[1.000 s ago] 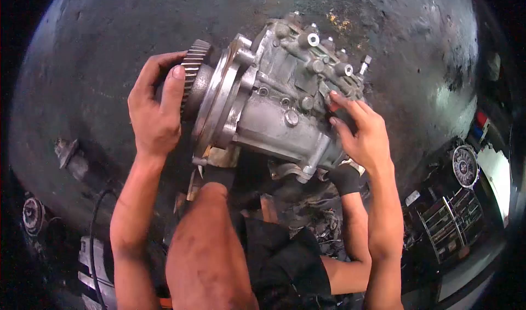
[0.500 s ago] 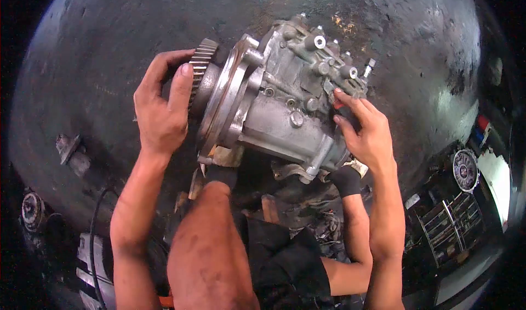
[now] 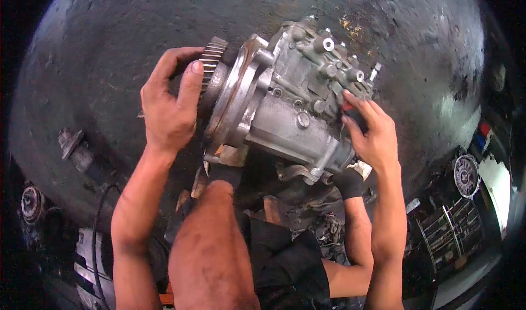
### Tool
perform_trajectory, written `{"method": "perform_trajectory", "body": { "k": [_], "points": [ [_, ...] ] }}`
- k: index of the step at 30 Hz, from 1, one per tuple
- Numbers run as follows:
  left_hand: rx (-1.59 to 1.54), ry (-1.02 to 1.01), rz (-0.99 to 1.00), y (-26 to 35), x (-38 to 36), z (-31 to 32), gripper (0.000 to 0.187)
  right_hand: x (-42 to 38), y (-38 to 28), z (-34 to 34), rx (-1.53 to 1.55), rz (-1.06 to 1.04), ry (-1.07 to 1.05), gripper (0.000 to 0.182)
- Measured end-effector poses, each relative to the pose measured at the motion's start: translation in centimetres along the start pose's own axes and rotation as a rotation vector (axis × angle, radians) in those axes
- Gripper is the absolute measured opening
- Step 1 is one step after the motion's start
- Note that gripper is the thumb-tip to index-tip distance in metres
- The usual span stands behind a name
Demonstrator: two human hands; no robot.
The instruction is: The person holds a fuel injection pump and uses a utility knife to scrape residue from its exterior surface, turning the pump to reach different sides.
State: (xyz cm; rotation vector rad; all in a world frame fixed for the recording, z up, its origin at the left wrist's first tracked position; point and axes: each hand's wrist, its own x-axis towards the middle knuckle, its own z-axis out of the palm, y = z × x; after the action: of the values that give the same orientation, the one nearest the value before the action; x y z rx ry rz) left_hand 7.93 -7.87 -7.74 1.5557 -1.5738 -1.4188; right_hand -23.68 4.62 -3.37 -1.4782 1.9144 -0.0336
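A grey metal pump-like assembly (image 3: 296, 112) lies on the dark floor, with a round flange (image 3: 233, 93) and a toothed gear (image 3: 212, 60) at its left end. My left hand (image 3: 174, 101) grips the gear's rim, thumb on the near face and fingers behind it. My right hand (image 3: 372, 129) is at the assembly's right side, its thumb and forefinger close together on a small red piece (image 3: 347, 106). The fingers hide part of that piece. Fittings with round openings (image 3: 328, 44) stand along the assembly's upper side.
The dark stained floor (image 3: 137, 25) surrounds the assembly. A metal part (image 3: 76, 148) lies at the left, with a round part (image 3: 33, 205) and a cable (image 3: 97, 228) below. A round disc (image 3: 466, 175) and a metal rack (image 3: 450, 230) are at the right. My legs and shoes are below the assembly.
The assembly and both hands appear slightly farther right in view. Both hands keep nearly the same places on it.
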Motion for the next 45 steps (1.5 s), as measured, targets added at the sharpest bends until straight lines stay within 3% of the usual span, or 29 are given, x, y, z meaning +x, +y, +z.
{"method": "perform_trajectory", "body": {
  "k": [9,11,19,21,25,39,42,45],
  "points": [
    [0.019,-0.005,0.025,-0.2,0.1,-0.1,0.022,-0.8,0.9,-0.2,0.042,0.023,0.002,0.05],
    [0.03,-0.012,0.036,0.0,0.1,0.0,0.022,0.4,-0.5,-0.5,-0.068,0.037,-0.037,0.051],
    [0.06,-0.009,0.036,0.1,0.1,0.1,0.023,0.0,0.7,-0.3,0.069,0.012,-0.024,0.05],
    [0.057,-0.006,0.04,0.0,0.1,-0.1,0.024,1.3,-0.1,-0.3,0.021,-0.076,-0.046,0.051],
    [0.034,-0.005,0.029,-0.2,0.0,-0.1,0.023,0.5,0.1,-1.4,-0.059,0.039,-0.115,0.049],
    [0.029,-0.012,0.038,-0.1,0.1,0.0,0.023,1.4,-0.6,-2.3,-0.107,-0.056,-0.097,0.054],
    [0.008,-0.006,0.024,-0.4,0.1,-0.1,0.023,1.0,-1.7,-2.9,-0.22,0.033,-0.205,0.059],
    [-0.008,-0.009,0.025,-0.5,0.0,-0.1,0.023,-0.3,-1.7,-3.2,-0.215,-0.067,-0.076,0.061]
  ]
}}
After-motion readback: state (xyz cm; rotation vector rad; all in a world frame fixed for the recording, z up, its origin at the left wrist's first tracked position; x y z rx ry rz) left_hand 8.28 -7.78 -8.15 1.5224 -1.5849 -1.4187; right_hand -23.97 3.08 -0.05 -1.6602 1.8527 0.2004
